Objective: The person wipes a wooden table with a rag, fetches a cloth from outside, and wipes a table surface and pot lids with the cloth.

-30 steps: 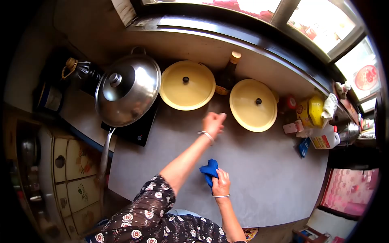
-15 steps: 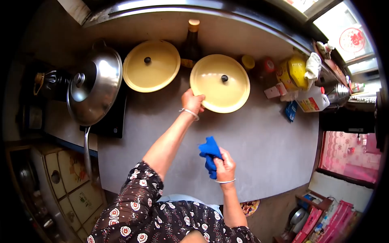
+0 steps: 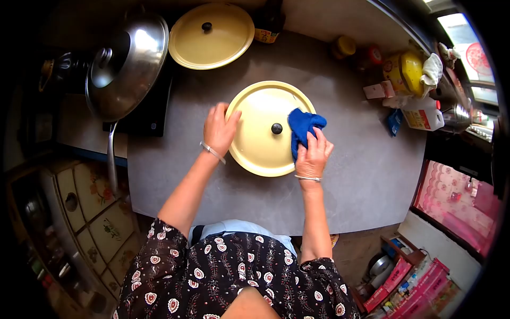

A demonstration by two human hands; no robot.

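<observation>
A round yellow lid (image 3: 257, 146) with a black knob sits in front of me over the grey counter (image 3: 345, 181). My left hand (image 3: 219, 129) grips its left rim, thumb on top and fingers along the outer edge. On the right side of the lid, my right hand (image 3: 314, 153) holds a bunched blue cloth (image 3: 304, 125) against the surface. The cloth covers part of the right rim. Farther back stands a second yellow lid (image 3: 212, 48), also with a black knob; I cannot tell what is under it.
A wok with a metal lid (image 3: 143, 64) is on a black cooktop (image 3: 154, 119) at the left, its long handle pointing toward me. A dark bottle (image 3: 268, 26) stands at the back. Jars, a yellow jug (image 3: 409, 72) and a white jug (image 3: 422, 114) line the right side.
The lid in my left hand has come from the back of the counter toward me. My right hand has moved up and forward, bringing the blue cloth onto the lid.
</observation>
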